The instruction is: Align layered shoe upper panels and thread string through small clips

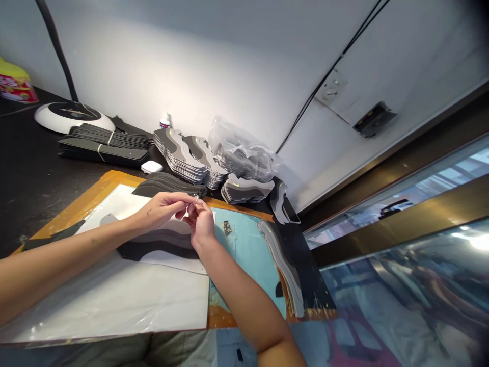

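Note:
My left hand point(165, 210) and my right hand point(203, 224) meet above the board, fingertips pinched together. Between them is a small thin white loop point(196, 199), perhaps a rubber band; its lower part is hidden by the fingers. Beneath my hands, a wavy grey and black cut panel point(158, 243) lies on a white sheet point(133, 290). My forearms and hands cover part of it. Just behind my fingers rests a pile of dark curved pieces point(164, 184).
Stacks of grey shaped panels point(179, 155) stand along the wall beside a clear plastic bag point(242, 150). Banded black strips point(105, 152) lie near the white lamp base point(72, 117). More curved panels point(282, 265) line the right edge, near a metal-framed window point(401, 214).

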Demonstrator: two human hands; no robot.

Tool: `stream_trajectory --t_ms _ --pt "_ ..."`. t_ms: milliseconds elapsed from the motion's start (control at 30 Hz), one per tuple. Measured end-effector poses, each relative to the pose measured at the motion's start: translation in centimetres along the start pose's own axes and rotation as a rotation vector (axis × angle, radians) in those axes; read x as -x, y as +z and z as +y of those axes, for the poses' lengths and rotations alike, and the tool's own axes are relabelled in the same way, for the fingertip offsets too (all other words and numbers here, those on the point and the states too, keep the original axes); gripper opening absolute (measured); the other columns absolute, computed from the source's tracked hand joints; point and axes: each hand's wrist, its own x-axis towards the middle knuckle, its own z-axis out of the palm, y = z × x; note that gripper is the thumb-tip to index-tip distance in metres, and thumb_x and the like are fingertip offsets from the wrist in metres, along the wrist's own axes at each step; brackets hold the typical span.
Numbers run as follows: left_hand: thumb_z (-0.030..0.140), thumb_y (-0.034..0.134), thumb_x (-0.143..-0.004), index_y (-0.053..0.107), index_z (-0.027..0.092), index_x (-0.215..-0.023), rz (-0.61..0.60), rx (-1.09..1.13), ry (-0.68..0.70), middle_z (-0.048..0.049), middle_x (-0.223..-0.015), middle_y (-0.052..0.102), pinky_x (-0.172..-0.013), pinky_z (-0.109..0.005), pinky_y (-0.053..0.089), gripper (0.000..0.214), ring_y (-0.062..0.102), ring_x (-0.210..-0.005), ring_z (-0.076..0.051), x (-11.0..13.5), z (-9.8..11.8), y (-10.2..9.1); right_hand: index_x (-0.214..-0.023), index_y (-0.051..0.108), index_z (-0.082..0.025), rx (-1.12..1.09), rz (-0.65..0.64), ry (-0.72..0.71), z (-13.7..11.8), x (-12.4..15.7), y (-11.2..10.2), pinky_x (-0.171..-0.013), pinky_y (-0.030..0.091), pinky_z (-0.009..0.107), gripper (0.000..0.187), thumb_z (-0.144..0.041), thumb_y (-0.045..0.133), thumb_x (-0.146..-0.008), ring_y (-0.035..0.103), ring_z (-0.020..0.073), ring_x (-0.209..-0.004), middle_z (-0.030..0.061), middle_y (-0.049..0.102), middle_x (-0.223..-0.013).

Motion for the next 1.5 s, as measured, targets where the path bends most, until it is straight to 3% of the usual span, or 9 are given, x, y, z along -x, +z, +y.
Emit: stream_trajectory --t_ms 200,433,633,767,867,1100,1233,1400,1500 --pt "0.028 0.066 -0.074 0.075 0.018 -0.065 -0.136 0.031 -0.056 -0.0059 -0.079 0.068 -0.060 -0.024 0.046 0.016 0.057 -0.067 -0.015 -0.5 -0.6 -0.7 -0.063 0.047 -0.022 -0.069 0.012 -0.009 -0.1 -0.5 -0.5 -0.045 0.037 0.017 0.027 -0.033 0.056 -0.087 0.042 0.0094 -0.049 -0.0045 0.045 -0.055" --pt "0.029 0.071 -0.076 0.073 0.024 -0.107 0.093 0.746 -0.386 0.0079 -0.060 0.047 -0.037 -0.019 0.027 0.031 0.021 -0.036 -0.003 -0.3 -0.3 0.6 -0.064 0.046 -0.023 -0.076 -0.086 -0.185 -0.6 0.3 0.4 -0.048 0.038 0.020 0.029 -0.040 0.060 -0.084 0.026 0.0096 -0.051 -0.0059 0.032 -0.059" --pt "0.034 0.084 -0.075 0.065 0.029 -0.122 0.152 0.742 -0.469 0.0119 -0.058 0.036 -0.040 -0.015 0.025 0.051 0.018 -0.039 -0.003 -0.1 -0.6 1.2 -0.065 0.044 -0.023 0.099 -0.235 -0.376 -0.3 0.2 -0.3 -0.051 0.036 0.022 0.038 -0.050 0.059 -0.086 0.035 0.0105 -0.056 -0.0038 0.040 -0.066" --pt "0.056 0.079 -0.079 0.067 0.022 -0.090 -0.003 0.595 -0.555 0.0093 -0.054 0.030 -0.039 -0.017 0.020 0.037 0.015 -0.041 -0.004 -0.1 -0.6 0.7 -0.077 0.057 -0.023 0.381 -0.279 -0.519 -0.6 -0.2 -1.6 -0.059 0.039 0.024 0.032 -0.049 0.049 -0.094 0.041 0.0123 -0.061 -0.0031 0.047 -0.069" --pt "0.066 0.074 -0.078 0.058 0.020 -0.066 -0.051 0.572 -0.588 0.0094 -0.052 0.018 -0.039 -0.019 0.018 0.051 0.008 -0.043 -0.005 -0.3 -0.4 -0.3 -0.084 0.062 -0.023 0.677 -0.348 -0.651 -1.4 -0.2 -2.5 -0.067 0.041 0.026 0.030 -0.042 0.042 -0.096 0.049 0.0144 -0.067 -0.0005 0.057 -0.075" --pt "0.067 0.068 -0.084 0.074 0.020 -0.123 -0.248 0.227 -0.403 0.0014 -0.069 0.043 -0.042 -0.022 0.019 0.062 0.026 -0.052 -0.008 -1.1 -0.1 -3.9 -0.070 0.048 -0.023 1.301 -0.279 -0.808 -1.8 -0.3 -3.3 -0.066 0.033 0.027 0.029 -0.036 0.040 -0.095 0.050 0.0166 -0.069 0.0012 0.056 -0.067" --pt "0.059 0.070 -0.086 0.062 0.020 -0.143 -0.366 0.074 -0.295 0.0002 -0.072 0.048 -0.048 -0.020 0.029 0.069 0.035 -0.059 -0.010 -1.3 0.2 -5.4 -0.069 0.042 -0.023 1.237 -0.315 -0.776 -1.4 -0.3 -3.3 -0.063 0.030 0.028 0.034 -0.041 0.035 -0.097 0.046 0.0152 -0.064 -0.0007 0.048 -0.064" --pt "0.058 0.076 -0.081 0.066 0.024 -0.139 -0.442 -0.009 -0.206 0.0001 -0.075 0.054 -0.069 -0.023 0.047 0.068 0.050 -0.072 -0.013 -1.4 0.3 -6.0 -0.065 0.042 -0.023 0.951 -0.513 -0.542 -1.3 -0.6 -3.3 -0.061 0.035 0.025 0.038 -0.045 0.039 -0.095 0.046 0.0130 -0.058 -0.0028 0.045 -0.060" --pt "0.055 0.078 -0.080 0.070 0.026 -0.134 -0.479 -0.140 -0.067 -0.0008 -0.079 0.057 -0.078 -0.025 0.050 0.062 0.056 -0.081 -0.016 -1.6 0.3 -6.1 -0.063 0.045 -0.023 0.899 -0.509 -0.430 -0.9 -0.6 -3.1 -0.057 0.035 0.025 0.039 -0.046 0.040 -0.093 0.046 0.0128 -0.055 -0.0026 0.046 -0.057"
